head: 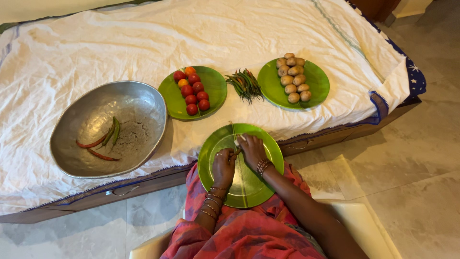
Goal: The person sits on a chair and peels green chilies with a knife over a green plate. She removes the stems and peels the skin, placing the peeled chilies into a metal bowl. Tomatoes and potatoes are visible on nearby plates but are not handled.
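Note:
A green plate (256, 192) rests on my lap over a red patterned cloth. Both hands meet over its far half. My left hand (224, 167), with bangles at the wrist, pinches a small green chili (236, 151). My right hand (251, 150) is closed just beside it on what looks like a thin knife (232, 129). Its narrow tip points toward the plate's far rim. The fingers hide most of the chili.
On the white-sheeted bed (143, 43) lie a large metal bowl (139, 103) with red and green chilies (106, 139), a green plate of tomatoes (192, 90), loose green chilies (245, 84) and a green plate of potatoes (293, 77). Tiled floor (421, 158) lies to the right.

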